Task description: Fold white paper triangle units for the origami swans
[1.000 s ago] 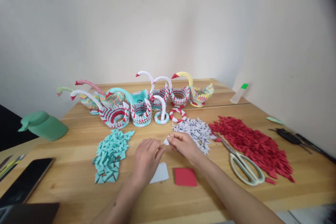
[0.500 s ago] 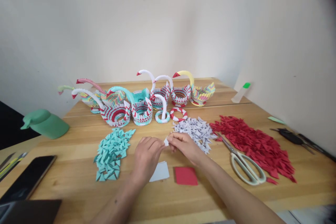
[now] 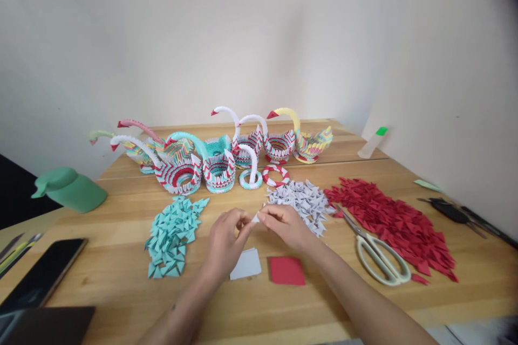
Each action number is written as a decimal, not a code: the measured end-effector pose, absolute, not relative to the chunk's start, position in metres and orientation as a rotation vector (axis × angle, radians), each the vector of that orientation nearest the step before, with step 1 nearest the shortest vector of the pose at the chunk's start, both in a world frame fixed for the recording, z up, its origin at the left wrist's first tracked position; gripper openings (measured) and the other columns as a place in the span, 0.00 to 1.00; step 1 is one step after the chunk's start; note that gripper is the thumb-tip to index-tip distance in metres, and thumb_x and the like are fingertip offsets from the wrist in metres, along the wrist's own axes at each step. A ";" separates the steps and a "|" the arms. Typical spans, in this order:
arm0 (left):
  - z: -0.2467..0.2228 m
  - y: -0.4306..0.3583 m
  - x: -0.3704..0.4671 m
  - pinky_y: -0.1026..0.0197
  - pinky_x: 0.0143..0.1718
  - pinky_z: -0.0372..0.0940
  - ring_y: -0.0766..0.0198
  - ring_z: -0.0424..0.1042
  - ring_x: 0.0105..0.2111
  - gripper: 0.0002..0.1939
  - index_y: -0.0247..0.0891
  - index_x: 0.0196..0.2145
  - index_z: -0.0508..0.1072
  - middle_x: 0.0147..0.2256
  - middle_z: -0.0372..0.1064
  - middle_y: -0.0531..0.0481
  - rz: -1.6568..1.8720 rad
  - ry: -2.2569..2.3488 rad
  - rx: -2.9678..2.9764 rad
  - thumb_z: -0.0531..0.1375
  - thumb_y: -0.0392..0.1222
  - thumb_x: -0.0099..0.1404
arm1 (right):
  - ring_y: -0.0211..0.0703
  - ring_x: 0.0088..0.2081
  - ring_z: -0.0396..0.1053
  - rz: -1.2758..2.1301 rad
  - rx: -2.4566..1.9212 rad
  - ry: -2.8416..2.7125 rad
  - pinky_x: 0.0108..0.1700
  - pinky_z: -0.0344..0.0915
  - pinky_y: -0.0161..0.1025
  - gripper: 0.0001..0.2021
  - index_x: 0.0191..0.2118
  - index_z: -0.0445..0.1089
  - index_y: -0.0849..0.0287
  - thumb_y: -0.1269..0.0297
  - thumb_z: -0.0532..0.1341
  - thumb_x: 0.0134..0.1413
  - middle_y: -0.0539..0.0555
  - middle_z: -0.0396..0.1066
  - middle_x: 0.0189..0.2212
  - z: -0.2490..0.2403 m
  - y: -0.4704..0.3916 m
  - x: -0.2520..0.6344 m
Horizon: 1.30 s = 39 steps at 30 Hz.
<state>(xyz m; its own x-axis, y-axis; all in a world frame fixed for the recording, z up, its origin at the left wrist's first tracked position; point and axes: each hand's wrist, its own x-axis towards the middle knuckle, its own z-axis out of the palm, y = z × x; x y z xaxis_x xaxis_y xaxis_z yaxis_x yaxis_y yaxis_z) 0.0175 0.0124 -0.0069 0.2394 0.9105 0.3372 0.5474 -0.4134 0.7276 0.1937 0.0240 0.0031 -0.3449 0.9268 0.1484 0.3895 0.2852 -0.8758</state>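
Between my two hands is a small white paper piece [image 3: 256, 218], pinched by the fingertips of both. My left hand [image 3: 227, 237] has its thumb and forefinger on the left end, and my right hand [image 3: 288, 225] grips the right end. Below them on the wooden table lie a stack of white paper slips [image 3: 246, 264] and a stack of red slips [image 3: 287, 270]. Folded white triangles [image 3: 303, 202] are heaped just behind my right hand. A teal heap [image 3: 172, 240] sits to the left, a red heap [image 3: 396, 221] to the right.
Several paper swans [image 3: 178, 175] stand at the back, with a red and white ring [image 3: 275, 176] in front. Scissors [image 3: 382, 261] lie right, near black cutters [image 3: 449, 210]. A phone [image 3: 44, 275] and green jug [image 3: 70, 190] are on the left.
My left hand's fingers have shifted and curled, with the thumb lower and more apparent. The white piece is turned a little between the hands. My right hand has barely moved.
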 end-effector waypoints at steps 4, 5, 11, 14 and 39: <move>-0.005 0.016 0.018 0.66 0.30 0.58 0.66 0.63 0.26 0.06 0.36 0.29 0.68 0.26 0.66 0.53 0.979 1.212 1.683 0.57 0.42 0.59 | 0.35 0.24 0.55 0.900 -1.194 -1.958 0.27 0.49 0.33 0.15 0.22 0.63 0.59 0.62 0.53 0.59 0.46 0.56 0.18 0.008 0.023 0.193; -0.005 0.017 0.018 0.66 0.29 0.57 0.67 0.62 0.25 0.07 0.36 0.28 0.68 0.24 0.64 0.54 0.964 1.196 1.634 0.57 0.42 0.59 | 0.35 0.24 0.55 0.885 -1.196 -1.971 0.27 0.49 0.33 0.15 0.22 0.63 0.59 0.62 0.53 0.59 0.46 0.56 0.18 0.008 0.023 0.193; -0.006 0.019 0.019 0.67 0.25 0.52 0.69 0.56 0.22 0.12 0.35 0.24 0.65 0.21 0.58 0.56 0.956 1.148 1.453 0.58 0.47 0.55 | 0.34 0.24 0.55 0.916 -1.204 -1.969 0.26 0.49 0.32 0.15 0.22 0.63 0.60 0.61 0.53 0.59 0.46 0.57 0.19 0.005 0.023 0.192; -0.009 0.019 0.019 0.67 0.24 0.51 0.70 0.54 0.21 0.13 0.35 0.23 0.63 0.20 0.56 0.57 0.964 1.128 1.409 0.58 0.48 0.55 | 0.34 0.24 0.56 0.994 -1.198 -1.951 0.27 0.49 0.32 0.17 0.22 0.63 0.61 0.59 0.52 0.60 0.46 0.59 0.19 0.005 0.024 0.193; -0.011 0.020 0.023 0.67 0.23 0.55 0.71 0.59 0.20 0.15 0.33 0.26 0.67 0.19 0.62 0.55 0.915 0.991 1.244 0.62 0.49 0.52 | 0.34 0.25 0.57 0.964 -1.224 -1.876 0.27 0.50 0.32 0.09 0.25 0.65 0.61 0.64 0.57 0.53 0.46 0.61 0.21 0.000 0.026 0.191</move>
